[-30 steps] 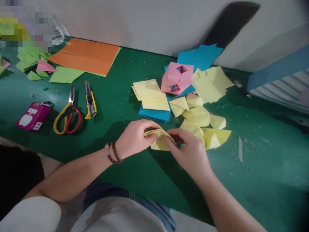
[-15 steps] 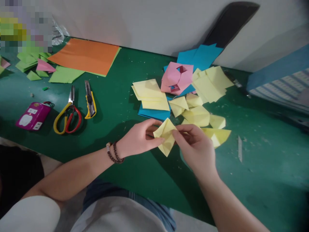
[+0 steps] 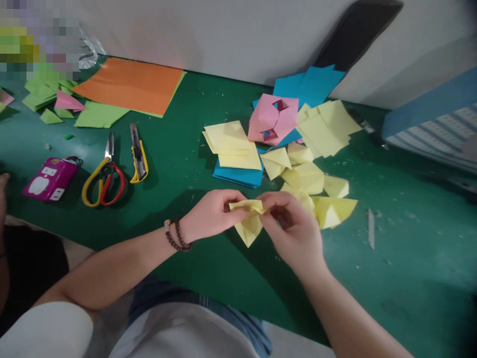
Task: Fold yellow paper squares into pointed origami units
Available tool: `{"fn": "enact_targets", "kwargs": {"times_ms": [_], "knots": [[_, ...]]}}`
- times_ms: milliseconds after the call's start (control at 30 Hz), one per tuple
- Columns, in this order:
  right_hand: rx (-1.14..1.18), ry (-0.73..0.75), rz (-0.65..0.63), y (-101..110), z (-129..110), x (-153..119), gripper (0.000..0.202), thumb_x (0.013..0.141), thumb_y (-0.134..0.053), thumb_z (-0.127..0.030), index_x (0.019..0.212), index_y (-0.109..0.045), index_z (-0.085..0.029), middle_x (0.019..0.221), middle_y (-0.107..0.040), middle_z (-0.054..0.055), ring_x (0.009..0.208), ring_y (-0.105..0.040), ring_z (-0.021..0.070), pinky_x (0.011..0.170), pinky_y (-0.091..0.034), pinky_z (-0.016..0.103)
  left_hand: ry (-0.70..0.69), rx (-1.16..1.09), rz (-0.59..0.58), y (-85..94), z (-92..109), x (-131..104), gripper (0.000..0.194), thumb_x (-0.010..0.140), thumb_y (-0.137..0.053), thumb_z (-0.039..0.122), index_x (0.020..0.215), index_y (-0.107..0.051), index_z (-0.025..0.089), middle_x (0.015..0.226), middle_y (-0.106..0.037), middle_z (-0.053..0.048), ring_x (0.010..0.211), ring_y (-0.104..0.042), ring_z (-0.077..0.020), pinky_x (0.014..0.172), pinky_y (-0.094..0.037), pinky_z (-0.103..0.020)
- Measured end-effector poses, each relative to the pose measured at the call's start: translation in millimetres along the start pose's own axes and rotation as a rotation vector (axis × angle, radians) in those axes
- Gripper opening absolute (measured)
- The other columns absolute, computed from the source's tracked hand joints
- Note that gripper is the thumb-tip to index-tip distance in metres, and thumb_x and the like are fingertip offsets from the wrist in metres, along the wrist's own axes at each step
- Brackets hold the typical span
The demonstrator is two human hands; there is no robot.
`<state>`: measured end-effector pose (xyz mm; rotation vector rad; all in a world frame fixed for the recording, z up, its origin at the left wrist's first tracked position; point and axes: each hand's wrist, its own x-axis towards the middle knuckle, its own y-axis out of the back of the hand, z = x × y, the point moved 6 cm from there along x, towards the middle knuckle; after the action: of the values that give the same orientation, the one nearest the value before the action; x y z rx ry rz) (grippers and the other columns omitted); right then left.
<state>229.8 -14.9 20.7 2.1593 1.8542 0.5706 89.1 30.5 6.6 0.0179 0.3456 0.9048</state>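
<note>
Between my hands is a folded yellow paper piece (image 3: 249, 229), its lower end pointed and its upper edge bent over. My left hand (image 3: 214, 214) pinches it from the left, thumb in front and fingers partly hidden behind. On the other side, my right hand (image 3: 292, 226) grips its right edge between thumb and fingers. Just beyond lie several folded yellow pieces (image 3: 303, 178), close to my right hand. A stack of yellow paper sheets (image 3: 233, 141) rests on blue paper (image 3: 236, 175) past my left hand. Behind these sits a pink folded paper model (image 3: 272, 119).
Scissors (image 3: 106, 181), a yellow utility knife (image 3: 139, 161) and a purple box (image 3: 52, 179) lie at left on the green table (image 3: 171, 149). Orange paper (image 3: 134, 84) and green paper pieces are at the back left. Another person's hand (image 3: 3, 194) shows at the left edge.
The yellow piece in my hands has tilted and its upper part is now bent over. Both hands moved slightly, the right one leftward. Another person's hand has appeared at the left edge.
</note>
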Motion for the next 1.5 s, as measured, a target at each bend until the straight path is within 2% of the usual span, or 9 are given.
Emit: {"fn": "enact_targets", "kwargs": {"times_ms": [200, 367, 433, 533, 600, 833, 1033, 1267, 1500], "knots": [[-0.129, 0.116, -0.073, 1.7, -9.5, 2.0, 0.006, 0.081, -0.055, -0.019, 0.080, -0.060, -0.023, 0.100, -0.064, 0.007, 0.088, -0.064, 0.0192, 0.062, -0.054, 0.030, 0.101, -0.156, -0.005, 0.0, -5.6, 2.3, 0.016, 0.077, -0.058, 0.012, 0.088, -0.068, 0.015, 0.084, -0.070, -0.003, 0.073, -0.064, -0.0137, 0.065, -0.049, -0.023], [-0.234, 0.214, -0.078, 3.9, -18.1, 3.1, 0.007, 0.083, -0.053, -0.019, 0.086, -0.059, -0.023, 0.101, -0.064, 0.008, 0.082, -0.064, 0.0181, 0.061, -0.053, 0.030, 0.135, -0.340, -0.004, 0.4, -2.6, 2.7, 0.028, 0.072, -0.056, 0.002, 0.096, -0.065, 0.014, 0.091, -0.070, -0.004, 0.081, -0.066, -0.0131, 0.072, -0.052, -0.023], [-0.273, 0.250, -0.044, 4.6, -20.8, 2.5, 0.004, 0.084, -0.055, -0.021, 0.083, -0.058, -0.023, 0.095, -0.065, 0.006, 0.078, -0.063, 0.0169, 0.061, -0.052, 0.030, 0.125, -0.334, -0.001, 1.5, -0.5, 1.8, 0.026, 0.075, -0.056, 0.005, 0.098, -0.064, 0.014, 0.091, -0.069, -0.004, 0.080, -0.065, -0.0125, 0.070, -0.051, -0.022], [-0.329, 0.272, -0.011, 3.8, -22.0, 0.6, 0.006, 0.085, -0.060, -0.023, 0.080, -0.056, -0.023, 0.084, -0.065, 0.002, 0.069, -0.061, 0.0141, 0.060, -0.050, 0.028, 0.098, -0.285, -0.004, 2.0, 1.3, 0.6, 0.018, 0.081, -0.062, 0.022, 0.097, -0.065, 0.014, 0.085, -0.067, -0.003, 0.076, -0.062, -0.0123, 0.065, -0.049, -0.022], [-0.354, 0.257, -0.004, 2.8, -20.8, -0.7, 0.006, 0.084, -0.061, -0.024, 0.081, -0.056, -0.024, 0.079, -0.063, 0.000, 0.063, -0.059, 0.0127, 0.058, -0.049, 0.027, 0.091, -0.285, -0.019, 0.6, 0.0, 0.6, 0.024, 0.079, -0.068, 0.029, 0.097, -0.064, 0.014, 0.083, -0.065, -0.002, 0.075, -0.061, -0.0126, 0.065, -0.049, -0.023], [-0.348, 0.150, 0.005, 2.4, -10.9, -1.0, 0.019, 0.083, -0.064, -0.029, 0.100, -0.059, -0.023, 0.075, -0.064, -0.002, 0.060, -0.060, 0.0117, 0.056, -0.050, 0.024, 0.013, -0.213, -0.003, 0.4, -4.0, 3.2, 0.012, 0.079, -0.063, 0.015, 0.092, -0.063, 0.013, 0.090, -0.067, -0.004, 0.080, -0.064, -0.0137, 0.072, -0.051, -0.025], [-0.399, 0.153, -0.002, 0.6, -9.6, 0.0, 0.005, 0.083, -0.060, -0.027, 0.081, -0.058, -0.022, 0.065, -0.060, -0.003, 0.054, -0.057, 0.0104, 0.053, -0.047, 0.022, -0.094, -0.128, 0.037, 0.1, -0.7, 2.6, 0.009, 0.081, -0.061, 0.016, 0.090, -0.062, 0.014, 0.091, -0.069, -0.004, 0.081, -0.065, -0.0146, 0.072, -0.052, -0.025], [-0.392, 0.131, -0.045, -5.3, -7.7, -0.7, 0.006, 0.082, -0.060, -0.028, 0.082, -0.057, -0.022, 0.063, -0.059, -0.004, 0.051, -0.056, 0.0093, 0.048, -0.043, 0.020, -0.133, 0.005, 0.081, -1.1, -0.2, 1.6, 0.016, 0.076, -0.057, 0.005, 0.087, -0.064, 0.015, 0.085, -0.069, -0.001, 0.076, -0.062, -0.0133, 0.067, -0.050, -0.023], [-0.337, 0.014, -0.052, -4.0, 1.7, 1.1, 0.012, 0.081, -0.059, -0.033, 0.077, -0.055, -0.022, 0.063, -0.059, -0.003, 0.053, -0.057, 0.0113, 0.050, -0.046, 0.022, -0.149, -0.023, 0.091, -4.2, -1.6, -0.3, 0.034, 0.072, -0.057, 0.000, 0.102, -0.062, 0.015, 0.101, -0.069, -0.005, 0.087, -0.067, -0.0161, 0.076, -0.055, -0.026]]}}
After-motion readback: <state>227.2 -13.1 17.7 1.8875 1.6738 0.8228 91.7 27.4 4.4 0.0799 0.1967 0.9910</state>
